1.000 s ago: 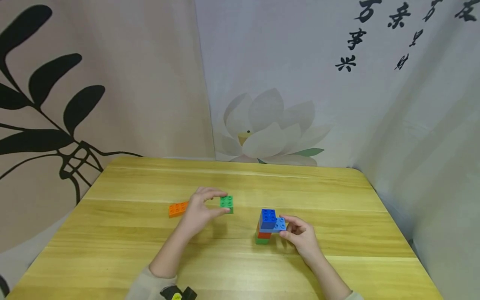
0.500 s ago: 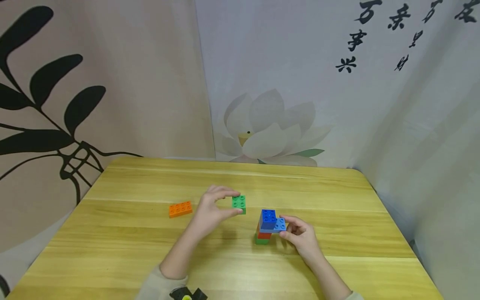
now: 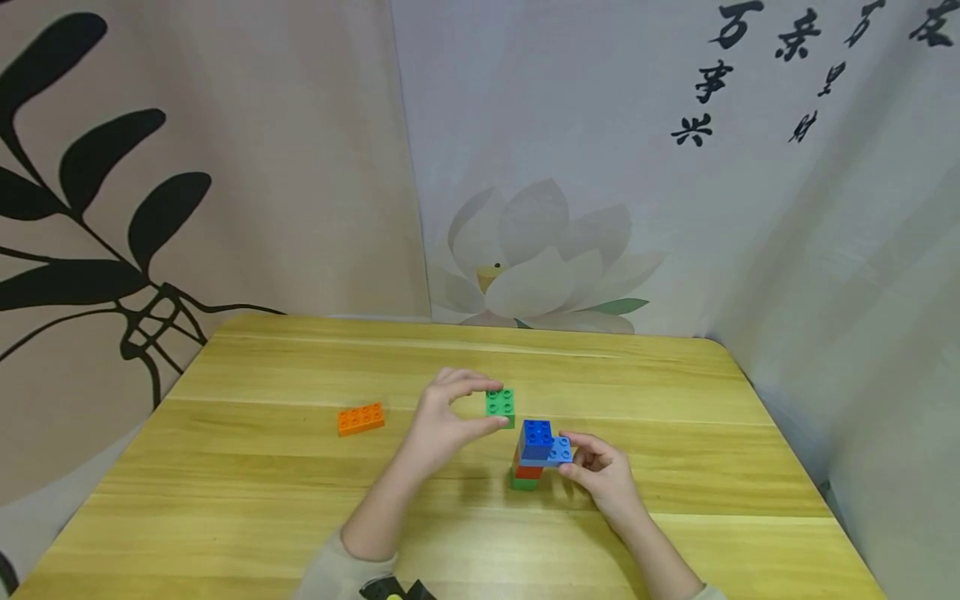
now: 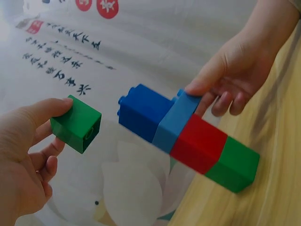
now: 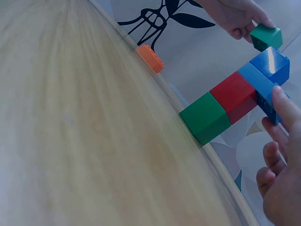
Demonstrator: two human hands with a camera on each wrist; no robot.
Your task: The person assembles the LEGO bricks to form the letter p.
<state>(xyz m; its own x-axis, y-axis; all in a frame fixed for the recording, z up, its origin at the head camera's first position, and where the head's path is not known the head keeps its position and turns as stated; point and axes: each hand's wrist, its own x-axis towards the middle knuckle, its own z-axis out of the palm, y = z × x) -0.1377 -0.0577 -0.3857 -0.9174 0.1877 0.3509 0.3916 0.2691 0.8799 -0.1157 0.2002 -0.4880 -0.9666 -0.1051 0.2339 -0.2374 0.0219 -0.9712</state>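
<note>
Between thumb and fingers my left hand (image 3: pixel 442 421) pinches a green toy brick (image 3: pixel 499 403), held in the air to the left of a brick tower. The tower stands on the table: a green brick (image 4: pixel 233 165) at the bottom, a red brick (image 4: pixel 199 143) on it, then a light blue brick (image 4: pixel 178 115), and a dark blue brick (image 4: pixel 144 113) on top. The light blue brick juts out to the right, where my right hand (image 3: pixel 606 479) pinches its end. The held green brick and the tower are apart in the left wrist view.
An orange brick (image 3: pixel 361 419) lies by itself on the wooden table (image 3: pixel 225 500), left of the left hand. Behind the table hangs a printed cloth backdrop (image 3: pixel 555 125) with a lotus and black characters.
The left hand has moved steadily to the right with the green brick, toward the tower, uncovering the whole orange brick. The right hand and the tower have stayed put.
</note>
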